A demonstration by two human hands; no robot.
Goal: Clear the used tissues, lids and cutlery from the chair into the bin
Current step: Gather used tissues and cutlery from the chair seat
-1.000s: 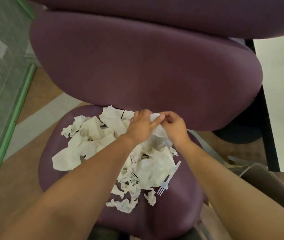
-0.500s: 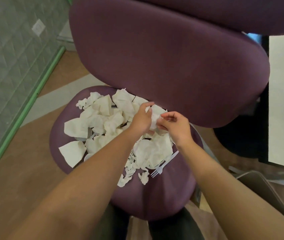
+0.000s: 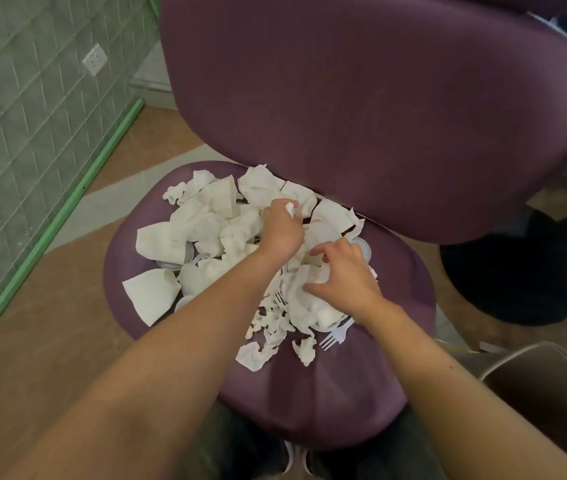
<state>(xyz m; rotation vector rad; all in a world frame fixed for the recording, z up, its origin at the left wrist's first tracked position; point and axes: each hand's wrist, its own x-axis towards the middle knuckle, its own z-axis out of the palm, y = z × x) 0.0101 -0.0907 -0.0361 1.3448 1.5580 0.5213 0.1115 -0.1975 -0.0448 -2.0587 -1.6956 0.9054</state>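
A heap of crumpled white tissues (image 3: 205,226) covers the purple chair seat (image 3: 327,393). My left hand (image 3: 280,230) reaches to the back of the heap and grips a small tissue wad (image 3: 289,206) in its curled fingers. My right hand (image 3: 342,271) rests on the right side of the heap, its fingers bent and spread over the tissues there, thumb pressed into them. A white plastic fork (image 3: 334,336) lies at the heap's front right edge. Clear plastic lids (image 3: 363,247) peek out from under the tissues. The grey bin (image 3: 548,386) stands at the lower right.
The chair's purple backrest (image 3: 379,109) looms right behind the heap. A green-edged quilted wall panel (image 3: 32,126) runs along the left. A dark chair base (image 3: 517,271) sits on the wooden floor at the right. My shoes show below the seat.
The two hands have parted: the left went further back with a tissue wad in it, and the right dropped onto the heap's right side. The camera moved closer.
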